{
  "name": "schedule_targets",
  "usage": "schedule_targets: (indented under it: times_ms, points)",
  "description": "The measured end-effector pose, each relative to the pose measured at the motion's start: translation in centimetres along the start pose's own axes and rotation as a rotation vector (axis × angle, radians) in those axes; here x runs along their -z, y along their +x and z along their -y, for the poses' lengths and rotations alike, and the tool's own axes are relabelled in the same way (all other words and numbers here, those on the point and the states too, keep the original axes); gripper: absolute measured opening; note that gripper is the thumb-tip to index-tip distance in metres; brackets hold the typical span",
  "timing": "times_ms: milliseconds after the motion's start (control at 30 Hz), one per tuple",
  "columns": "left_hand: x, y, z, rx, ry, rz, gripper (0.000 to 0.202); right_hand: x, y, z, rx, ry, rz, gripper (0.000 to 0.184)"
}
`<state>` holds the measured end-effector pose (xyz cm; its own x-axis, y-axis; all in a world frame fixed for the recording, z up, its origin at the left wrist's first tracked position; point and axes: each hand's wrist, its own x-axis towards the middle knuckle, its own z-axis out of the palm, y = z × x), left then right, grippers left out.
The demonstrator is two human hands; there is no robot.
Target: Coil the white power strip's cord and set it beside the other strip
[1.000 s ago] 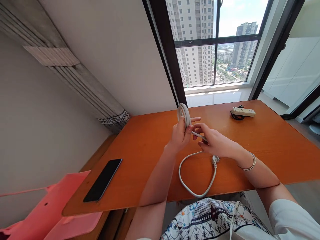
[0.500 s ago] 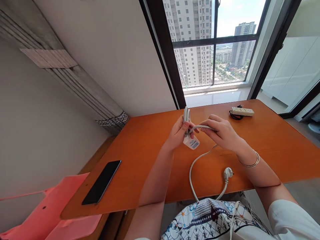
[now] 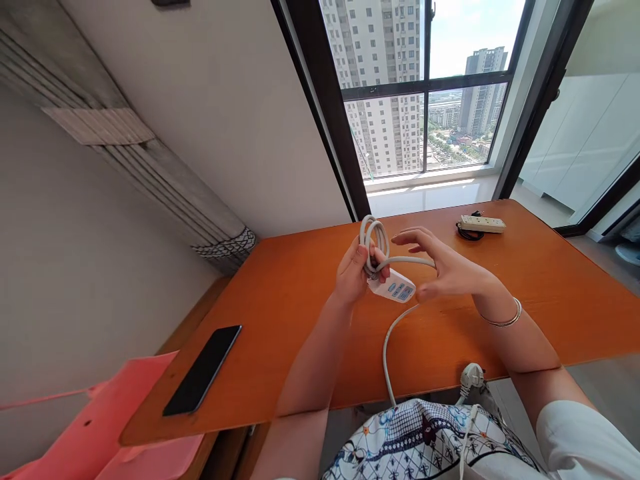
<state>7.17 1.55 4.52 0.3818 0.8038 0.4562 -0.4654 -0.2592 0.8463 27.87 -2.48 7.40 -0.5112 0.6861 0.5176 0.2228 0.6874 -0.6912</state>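
Observation:
Several loops of a white power cord (image 3: 379,233) are gathered in my left hand (image 3: 354,272), its fingers closed round them. The cord joins a white power strip (image 3: 397,288), which tilts below my left fingers and shows a face with blue-grey markings. My right hand (image 3: 453,268) is open to the right, fingers and thumb apart. A stretch of cord runs from the coil to the gap between its thumb and fingers, and part of it is hidden by the hand. The cord then hangs past the table edge towards my lap. Its white plug (image 3: 471,377) is by the front edge.
A black phone (image 3: 203,370) lies on the orange-brown table (image 3: 295,287) at left. At the far right is a cream power strip (image 3: 483,224) with a black cord. A pink chair or cover (image 3: 125,407) stands at lower left, and windows are behind the table.
My right hand has opened its fingers from the cord. The coil has turned and shows wider loops, and the power strip has swung to the right. The plug has moved lower, towards the table edge.

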Motion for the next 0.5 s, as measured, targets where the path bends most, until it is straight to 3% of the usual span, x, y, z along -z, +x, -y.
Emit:
schedule_targets:
  times_ms: [67,200,233,367,500]
  points:
    - [-0.2,0.0,-0.2,-0.021,-0.028,-0.003,0.045,-0.3,0.2,-0.4,0.029,0.136,0.031,0.059]
    - [-1.1,-0.3,-0.7,-0.003,-0.089,0.040,0.044,-1.2,1.1,-2.3,-0.171,0.047,-0.292,0.050]
    - [-1.3,-0.4,-0.7,0.003,-0.104,0.045,0.043,-1.4,1.4,-2.8,-0.237,0.027,-0.317,0.048]
    - [-1.7,-0.7,-0.6,0.036,-0.161,0.044,0.041,-1.5,2.2,-4.5,-0.391,0.177,-0.194,0.034]
    - [-1.9,-0.7,-0.4,0.079,-0.272,0.039,0.040,-1.6,2.4,-4.6,-0.352,0.285,-0.275,0.037]
